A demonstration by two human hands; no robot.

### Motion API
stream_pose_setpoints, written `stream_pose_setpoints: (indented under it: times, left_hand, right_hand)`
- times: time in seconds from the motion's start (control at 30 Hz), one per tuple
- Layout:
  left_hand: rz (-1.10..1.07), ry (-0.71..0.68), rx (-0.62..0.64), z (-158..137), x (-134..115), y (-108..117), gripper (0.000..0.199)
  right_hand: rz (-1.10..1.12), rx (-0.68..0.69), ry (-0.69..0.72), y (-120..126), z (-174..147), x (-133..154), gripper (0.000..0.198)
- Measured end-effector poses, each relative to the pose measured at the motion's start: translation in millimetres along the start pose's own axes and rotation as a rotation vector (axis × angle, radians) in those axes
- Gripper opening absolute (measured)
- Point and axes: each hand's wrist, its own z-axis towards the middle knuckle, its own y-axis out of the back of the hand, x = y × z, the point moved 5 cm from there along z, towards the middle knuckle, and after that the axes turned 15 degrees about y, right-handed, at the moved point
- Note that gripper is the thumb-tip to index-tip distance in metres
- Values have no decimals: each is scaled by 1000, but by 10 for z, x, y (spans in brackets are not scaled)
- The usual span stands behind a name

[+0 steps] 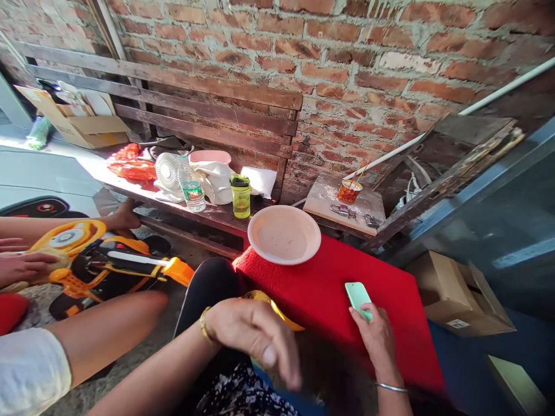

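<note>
My right hand (378, 338) grips the lower end of a mint-green phone (357, 294) above the red cloth (321, 294), thumb on one side and fingers on the other. My left hand (255, 335) hangs in the air over my lap, slightly blurred, with its fingers loosely bent and nothing visible in it. A yellow object (284, 315) shows partly behind that hand. At the back edge of the cloth sits a shallow pale pink basin (284, 236) with nothing but specks in its bottom.
On the wooden bench (225, 222) stand a yellow-green bottle (241, 199), a clear water bottle (193, 193) and a white fan (169, 172). A small board holds a red cup (349, 190) and padlocks (342, 211). At left, another person sits beside an orange toy vehicle (108, 260). A cardboard box (455, 294) stands right.
</note>
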Motion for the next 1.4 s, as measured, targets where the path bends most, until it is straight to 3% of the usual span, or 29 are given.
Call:
stream_pose_setpoints:
  times: [0.03,0.17,0.33,0.43,0.6,0.67,0.77,0.9,0.97,1.03,1.23,1.3,1.4]
  left_hand:
    - [6,12,27,210,78,-40,56]
    - [317,53,-135,867,423,-344,39]
    - [430,43,-238,1064,824,-732,31]
    - [452,74,-267,1056,932,-803,37]
    - [478,137,-299,1067,945,-847,45]
    - [483,144,-298,1078,934,-863,44]
    - [492,141,-298,1084,912,-861,42]
    - [499,138,-300,1071,903,-842,40]
    - [497,140,-303,1068,918,-848,40]
    - [490,138,-310,1070,936,-863,40]
    - [478,135,-320,1084,915,-877,40]
    - [478,135,-318,1088,895,-867,40]
    - [473,141,-318,1087,889,-856,40]
  right_hand:
    - [19,-15,-3,-7,-2,34,82]
    - [127,-41,74,-178,-101,395,78]
    - [231,-8,287,-465,-310,931,64]
    - [193,-2,226,-323,-345,693,68]
    - [-122,-6,-292,453,-490,-523,79]
    - [-187,-30,-425,675,-587,-773,80]
    - [-136,-120,-377,621,-668,-548,82]
    - [105,-99,-2,62,-625,343,76]
    - [134,-64,125,-94,-585,576,72]
    - [99,-70,95,-45,-578,466,73]
    - [-192,-179,-439,723,-800,-711,67]
    - [-194,-220,-476,785,-769,-768,63]
    - [-18,-213,-332,462,-522,-353,67]
